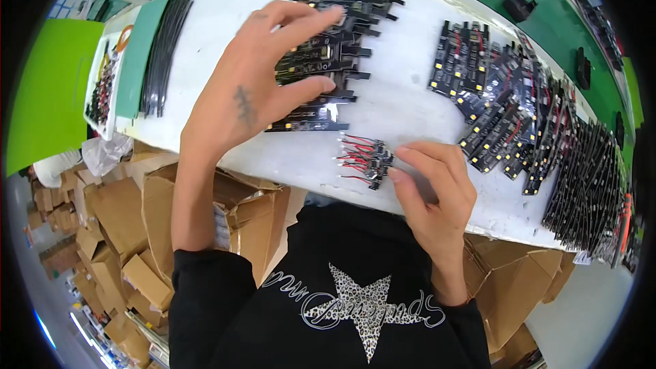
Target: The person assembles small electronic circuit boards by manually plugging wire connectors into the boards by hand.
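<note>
My left hand point(253, 72) is spread over a column of black circuit boards point(311, 125) with small yellowish light chips. Its thumb and index finger are wide apart along the boards, and the palm hides part of the column; whether the fingertips press on them I cannot tell. My right hand point(441, 198) is beside a small cluster of black connectors with short red and black wires point(369, 162). Its thumb and index fingertip are at the cluster's right edge, with a gap between them, and nothing is clearly held.
More circuit boards with red wires point(506, 102) lie heaped on the right of the white table point(403, 68). A bundle of black strips point(588, 184) is beyond them. At the left are black wires point(164, 55) and a tray of small parts point(102, 92). Cardboard boxes point(123, 212) stand below.
</note>
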The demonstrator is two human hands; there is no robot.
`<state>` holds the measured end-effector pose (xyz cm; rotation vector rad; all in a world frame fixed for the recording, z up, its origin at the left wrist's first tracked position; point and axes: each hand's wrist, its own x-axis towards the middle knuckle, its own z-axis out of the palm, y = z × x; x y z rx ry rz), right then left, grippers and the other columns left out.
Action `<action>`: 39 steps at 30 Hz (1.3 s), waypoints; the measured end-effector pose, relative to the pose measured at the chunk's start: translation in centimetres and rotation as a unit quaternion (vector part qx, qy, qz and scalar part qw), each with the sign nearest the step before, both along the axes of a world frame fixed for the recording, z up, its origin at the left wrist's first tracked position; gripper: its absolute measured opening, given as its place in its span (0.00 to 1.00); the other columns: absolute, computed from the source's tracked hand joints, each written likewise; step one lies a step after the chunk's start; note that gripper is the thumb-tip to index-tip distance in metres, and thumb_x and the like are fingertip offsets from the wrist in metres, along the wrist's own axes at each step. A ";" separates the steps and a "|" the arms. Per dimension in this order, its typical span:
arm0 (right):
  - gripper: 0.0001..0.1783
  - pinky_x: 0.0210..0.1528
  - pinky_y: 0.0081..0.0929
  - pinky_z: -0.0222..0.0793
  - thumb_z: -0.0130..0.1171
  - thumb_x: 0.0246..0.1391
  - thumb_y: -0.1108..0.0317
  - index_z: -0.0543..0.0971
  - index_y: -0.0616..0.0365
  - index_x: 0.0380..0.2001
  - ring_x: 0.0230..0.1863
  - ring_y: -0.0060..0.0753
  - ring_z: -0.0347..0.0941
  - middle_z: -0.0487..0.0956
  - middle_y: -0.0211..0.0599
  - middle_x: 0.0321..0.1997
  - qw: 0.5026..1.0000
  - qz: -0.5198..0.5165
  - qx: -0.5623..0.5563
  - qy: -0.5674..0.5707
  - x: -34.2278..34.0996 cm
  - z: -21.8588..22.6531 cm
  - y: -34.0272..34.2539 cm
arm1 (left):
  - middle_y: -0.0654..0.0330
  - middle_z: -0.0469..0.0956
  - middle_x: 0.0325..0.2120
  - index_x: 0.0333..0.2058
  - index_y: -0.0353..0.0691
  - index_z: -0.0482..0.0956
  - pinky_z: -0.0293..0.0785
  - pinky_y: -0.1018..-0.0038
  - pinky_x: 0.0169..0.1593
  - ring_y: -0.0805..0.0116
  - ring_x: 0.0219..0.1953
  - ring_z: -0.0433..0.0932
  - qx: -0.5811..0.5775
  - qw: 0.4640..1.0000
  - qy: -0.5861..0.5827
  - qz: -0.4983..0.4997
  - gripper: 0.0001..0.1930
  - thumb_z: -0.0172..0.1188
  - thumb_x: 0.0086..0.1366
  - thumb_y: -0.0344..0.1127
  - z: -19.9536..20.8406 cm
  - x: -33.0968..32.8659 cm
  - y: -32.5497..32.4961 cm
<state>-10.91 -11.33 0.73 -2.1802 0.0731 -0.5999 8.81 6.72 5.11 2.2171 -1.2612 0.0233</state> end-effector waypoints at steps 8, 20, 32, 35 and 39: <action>0.11 0.30 0.30 0.70 0.74 0.40 0.74 0.84 0.61 0.31 0.27 0.35 0.76 0.82 0.33 0.29 0.986 0.025 0.021 -0.165 -0.8 -0.7 0.3 | 0.59 0.78 0.33 0.56 0.44 0.78 0.75 0.70 0.39 0.61 0.34 0.77 -0.065 0.996 0.015 -0.055 0.27 0.71 0.57 0.33 -0.9 -4.5 -7.8; 0.10 0.28 0.27 0.71 0.73 0.43 0.74 0.84 0.61 0.31 0.26 0.34 0.76 0.81 0.34 0.28 0.982 -0.038 0.050 -0.180 -4.4 -1.2 -1.3 | 0.55 0.72 0.42 0.51 0.39 0.77 0.74 0.64 0.48 0.54 0.48 0.72 -0.073 0.991 0.041 -0.107 0.27 0.73 0.51 0.35 -1.5 -8.3 -15.1; 0.15 0.29 0.21 0.64 0.71 0.49 0.74 0.82 0.64 0.40 0.32 0.26 0.72 0.78 0.36 0.33 0.986 -0.139 0.083 -0.044 -5.5 3.3 -7.6 | 0.57 0.78 0.33 0.51 0.39 0.83 0.73 0.74 0.38 0.69 0.33 0.77 -0.106 0.936 0.220 -0.254 0.22 0.56 0.58 0.16 1.3 -7.4 -12.3; 0.09 0.26 0.20 0.62 0.69 0.49 0.78 0.80 0.66 0.33 0.25 0.23 0.68 0.76 0.32 0.27 0.987 -0.018 0.156 -0.029 -4.8 2.9 -7.6 | 0.58 0.76 0.31 0.52 0.42 0.83 0.70 0.75 0.34 0.68 0.30 0.75 -0.105 0.951 0.136 -0.256 0.25 0.57 0.56 0.17 1.2 -7.5 -11.6; 0.07 0.26 0.19 0.61 0.67 0.50 0.80 0.78 0.67 0.30 0.24 0.21 0.68 0.75 0.33 0.26 0.965 -0.018 0.260 -0.013 -4.2 2.3 -6.0 | 0.58 0.76 0.35 0.54 0.43 0.82 0.70 0.74 0.38 0.65 0.33 0.76 -0.082 0.959 0.113 -0.245 0.26 0.63 0.53 0.22 1.8 -7.5 -10.5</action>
